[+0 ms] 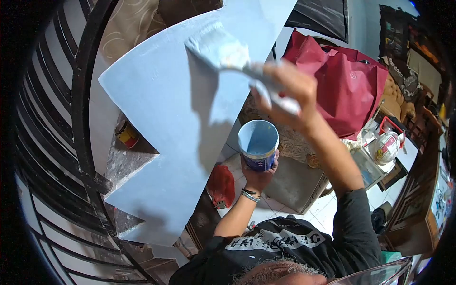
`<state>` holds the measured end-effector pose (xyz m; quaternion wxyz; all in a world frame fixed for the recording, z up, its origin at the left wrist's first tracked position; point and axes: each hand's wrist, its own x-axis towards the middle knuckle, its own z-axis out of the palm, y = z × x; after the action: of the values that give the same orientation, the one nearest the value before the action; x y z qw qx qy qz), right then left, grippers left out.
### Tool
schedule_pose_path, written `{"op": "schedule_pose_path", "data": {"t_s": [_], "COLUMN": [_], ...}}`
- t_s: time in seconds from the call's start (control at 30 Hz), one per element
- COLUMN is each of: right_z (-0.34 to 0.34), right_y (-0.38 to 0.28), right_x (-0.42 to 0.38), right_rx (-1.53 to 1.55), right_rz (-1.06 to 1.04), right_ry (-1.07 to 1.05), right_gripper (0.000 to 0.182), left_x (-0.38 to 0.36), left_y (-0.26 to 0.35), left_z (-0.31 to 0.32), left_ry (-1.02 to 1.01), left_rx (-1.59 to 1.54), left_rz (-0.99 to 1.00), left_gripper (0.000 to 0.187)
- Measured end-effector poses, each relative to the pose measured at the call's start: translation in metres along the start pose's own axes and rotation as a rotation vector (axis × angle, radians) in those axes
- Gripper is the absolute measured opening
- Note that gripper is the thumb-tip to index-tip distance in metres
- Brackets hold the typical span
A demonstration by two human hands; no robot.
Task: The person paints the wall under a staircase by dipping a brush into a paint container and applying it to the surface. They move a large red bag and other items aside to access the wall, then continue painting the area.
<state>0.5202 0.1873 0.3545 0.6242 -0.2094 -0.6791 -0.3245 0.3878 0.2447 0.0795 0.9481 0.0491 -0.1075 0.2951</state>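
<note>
My right hand [289, 92] grips the handle of a wide paintbrush [218, 47], with its bristles against the upper part of a pale blue, zigzag-edged panel [166, 95]. The brush and hand look slightly blurred, and their shadow falls on the panel. Below it, my left hand [259, 175] is wrapped round the lower part of a blue paint can [259, 142]. Light blue paint coats the inside of the can, whose open top faces up. The can is near the panel's right edge.
A dark metal railing [85, 95] curves along the left. A small tin [126, 134] rests on a step behind the panel. Large red bags [342, 85] stand at the upper right, above a glass-sided case [370, 164]. A red bag [221, 185] lies below.
</note>
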Motion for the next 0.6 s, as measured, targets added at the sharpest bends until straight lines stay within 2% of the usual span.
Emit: {"op": "schedule_pose_path", "data": {"t_s": [0.07, 0.13, 0.17, 0.23, 0.27, 0.3, 0.37, 0.4, 0.47, 0.57, 0.6], "right_z": [0.0, -0.008, -0.019, -0.031, -0.039, -0.045, -0.051, -0.052, -0.044, -0.038, -0.042], "right_y": [-0.009, -0.032, -0.043, -0.064, -0.073, -0.069, -0.052, -0.044, -0.028, -0.029, -0.043], "right_x": [-0.047, -0.079, -0.099, -0.116, -0.112, -0.103, -0.077, -0.065, -0.059, -0.105, -0.115], "right_rx": [0.009, 0.074, 0.078, 0.097, 0.12, 0.114, 0.094, -0.1, -0.166, -0.145, -0.086], "right_rz": [0.068, 0.097, 0.153, 0.214, 0.257, 0.216, 0.126, 0.107, 0.272, 0.302, 0.338], "right_ry": [-0.113, -0.166, -0.246, -0.255, -0.255, -0.24, -0.128, -0.084, 0.015, -0.132, -0.177], "right_gripper": [0.043, 0.043, 0.043, 0.041, 0.04, 0.038, 0.033, 0.029, 0.027, 0.026, 0.026], "left_x": [-0.001, -0.01, -0.012, -0.017, -0.011, -0.007, -0.007, -0.006, -0.002, 0.002, 0.001], "left_y": [0.001, -0.003, -0.005, -0.01, -0.006, -0.004, 0.0, 0.001, -0.002, 0.003, 0.0], "left_z": [-0.001, -0.001, 0.006, 0.02, 0.013, 0.007, 0.0, -0.001, 0.007, -0.002, 0.002], "left_ry": [0.001, -0.093, -0.054, 0.025, 0.219, 0.398, 0.211, 0.115, 0.108, -0.012, 0.072], "left_rx": [0.034, -0.594, -0.589, -0.574, -0.093, 0.397, 0.204, 0.106, 0.114, 0.07, 0.207], "left_rz": [0.003, 0.002, 0.056, 0.163, 0.258, 0.338, 0.171, 0.089, 0.071, 0.013, 0.102], "left_gripper": [0.082, 0.081, 0.078, 0.073, 0.074, 0.074, 0.079, 0.082, 0.084, 0.086, 0.086]}}
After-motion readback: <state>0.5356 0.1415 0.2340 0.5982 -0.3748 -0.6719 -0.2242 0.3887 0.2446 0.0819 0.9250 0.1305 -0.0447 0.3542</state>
